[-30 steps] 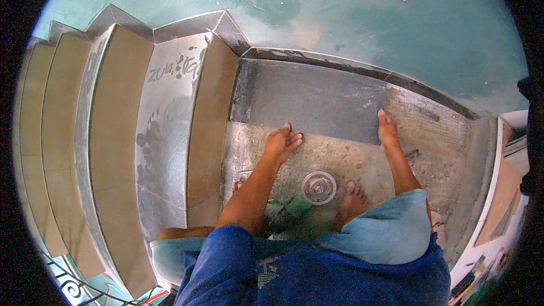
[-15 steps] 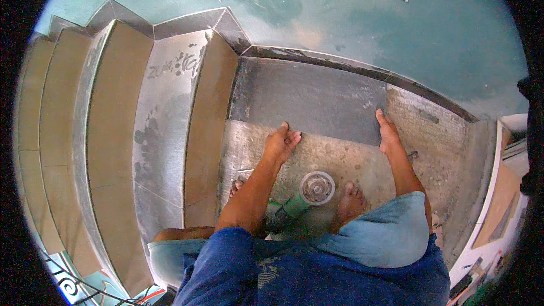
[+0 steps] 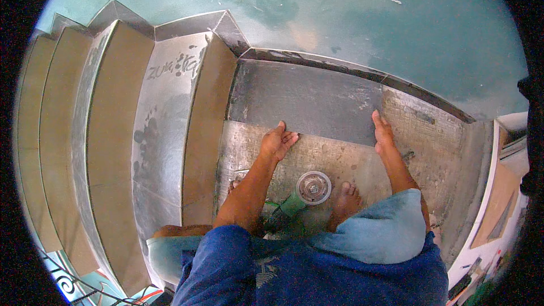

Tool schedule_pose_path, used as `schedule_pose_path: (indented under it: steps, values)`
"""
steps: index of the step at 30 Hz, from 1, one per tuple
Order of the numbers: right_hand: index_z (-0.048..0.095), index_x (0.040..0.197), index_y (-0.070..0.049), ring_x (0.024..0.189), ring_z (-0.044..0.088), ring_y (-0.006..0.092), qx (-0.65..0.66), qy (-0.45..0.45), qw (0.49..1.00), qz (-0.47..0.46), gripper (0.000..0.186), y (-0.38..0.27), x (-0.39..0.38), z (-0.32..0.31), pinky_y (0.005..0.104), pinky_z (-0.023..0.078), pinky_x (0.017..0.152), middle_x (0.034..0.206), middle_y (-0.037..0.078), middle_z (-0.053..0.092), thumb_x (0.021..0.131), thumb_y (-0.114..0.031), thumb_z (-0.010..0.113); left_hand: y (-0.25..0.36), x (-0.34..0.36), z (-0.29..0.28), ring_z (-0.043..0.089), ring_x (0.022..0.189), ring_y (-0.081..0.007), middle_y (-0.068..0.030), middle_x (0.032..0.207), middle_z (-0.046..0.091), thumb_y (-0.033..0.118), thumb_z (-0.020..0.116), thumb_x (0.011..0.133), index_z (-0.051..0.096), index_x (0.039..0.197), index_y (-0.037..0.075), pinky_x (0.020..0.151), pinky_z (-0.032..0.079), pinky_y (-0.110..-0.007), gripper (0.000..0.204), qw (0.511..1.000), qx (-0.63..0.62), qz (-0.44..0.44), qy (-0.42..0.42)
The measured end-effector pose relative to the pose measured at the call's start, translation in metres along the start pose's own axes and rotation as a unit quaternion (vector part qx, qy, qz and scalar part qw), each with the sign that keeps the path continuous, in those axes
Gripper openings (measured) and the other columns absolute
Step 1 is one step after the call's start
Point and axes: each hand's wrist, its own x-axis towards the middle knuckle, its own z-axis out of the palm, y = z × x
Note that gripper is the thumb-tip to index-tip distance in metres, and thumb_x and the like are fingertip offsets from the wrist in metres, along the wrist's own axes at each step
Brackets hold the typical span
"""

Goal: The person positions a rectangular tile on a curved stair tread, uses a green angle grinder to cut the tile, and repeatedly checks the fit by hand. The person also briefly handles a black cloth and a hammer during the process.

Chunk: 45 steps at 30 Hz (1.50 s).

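A dark grey rectangular tile (image 3: 309, 97) lies on the rough landing floor, its far edge along a skirting strip and its left edge by the lowest step. My left hand (image 3: 277, 143) is at the tile's near edge, thumb over the top and the other fingers curled against the edge. At the right end, my right hand (image 3: 383, 131) grips the tile's side edge with its fingers pressed along it. Between my bare feet stands a green angle grinder (image 3: 314, 187) with its round disc facing up.
Tiled stairs (image 3: 161, 96) with grey treads and brown risers go up on the left. A green wall (image 3: 351, 17) stands beyond the dark skirting (image 3: 340, 63). Bare rough concrete (image 3: 422, 136) shows right of the tile. Boards (image 3: 498, 201) lean at the far right.
The view has shifted slightly. Both hands stay at the same edges of the tile, with no clear movement of the tile against the skirting.
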Motion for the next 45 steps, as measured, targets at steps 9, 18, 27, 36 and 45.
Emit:
schedule_pose_path:
  steps: [9, 18, 27, 36, 45]
  values:
    - [0.041, 0.146, -0.005, 0.137, 0.039, 0.0329, -0.051, 0.03, 0.997, 0.049, 0.08, 0.001, -0.004, -0.001, 0.0502, 0.031, 0.111, 0.149, 0.013, 0.043, 0.091, -0.061, 0.057, -0.003, 0.0, 0.0, 0.063, 0.087, -0.0308, -0.0165, 0.097, 0.056, 0.03, 0.062, 0.097, 0.048, 0.109, -0.004, 0.079, 0.06, -0.044, 0.038, 1.0, 0.013, -0.002, 0.013]
    - [0.046, 0.141, 0.0, 0.132, 0.044, 0.0278, -0.015, -0.015, 1.0, 0.014, 0.076, 0.019, 0.02, -0.011, 0.043, 0.033, 0.111, 0.145, 0.013, 0.048, 0.092, -0.056, 0.059, -0.001, 0.005, -0.002, 0.063, 0.086, -0.0299, -0.0152, 0.095, 0.057, 0.026, 0.062, 0.097, 0.05, 0.107, -0.002, 0.079, 0.06, -0.044, 0.031, 1.0, 0.007, -0.024, 0.017]
    - [0.05, 0.137, 0.001, 0.127, 0.049, 0.0274, -0.017, 0.005, 1.0, -0.016, 0.072, 0.022, 0.021, -0.007, 0.0417, 0.034, 0.109, 0.142, 0.012, 0.051, 0.093, -0.055, 0.059, -0.004, 0.009, -0.004, 0.065, 0.092, -0.0335, -0.0214, 0.101, 0.063, 0.035, 0.051, 0.102, 0.053, 0.11, -0.007, 0.081, 0.06, -0.04, 0.043, 0.999, 0.041, 0.001, 0.003]
    - [0.046, 0.141, 0.0, 0.132, 0.044, 0.0285, -0.01, 0.003, 1.0, -0.027, 0.075, 0.013, 0.001, -0.002, 0.0438, 0.035, 0.108, 0.143, 0.013, 0.05, 0.092, -0.055, 0.059, -0.008, 0.005, -0.002, 0.065, 0.093, -0.0346, -0.0221, 0.101, 0.064, 0.034, 0.052, 0.102, 0.051, 0.113, -0.008, 0.082, 0.06, -0.042, 0.044, 0.998, 0.058, 0.023, 0.028]
    - [0.048, 0.139, 0.0, 0.13, 0.046, 0.0277, 0.021, -0.024, 0.999, 0.008, 0.072, 0.023, 0.022, -0.009, 0.0434, 0.035, 0.109, 0.142, 0.014, 0.05, 0.092, -0.054, 0.061, -0.004, 0.003, 0.004, 0.066, 0.083, -0.0303, -0.0168, 0.092, 0.058, 0.028, 0.056, 0.1, 0.05, 0.107, -0.005, 0.074, 0.062, -0.041, 0.035, 1.0, 0.022, -0.002, 0.01]
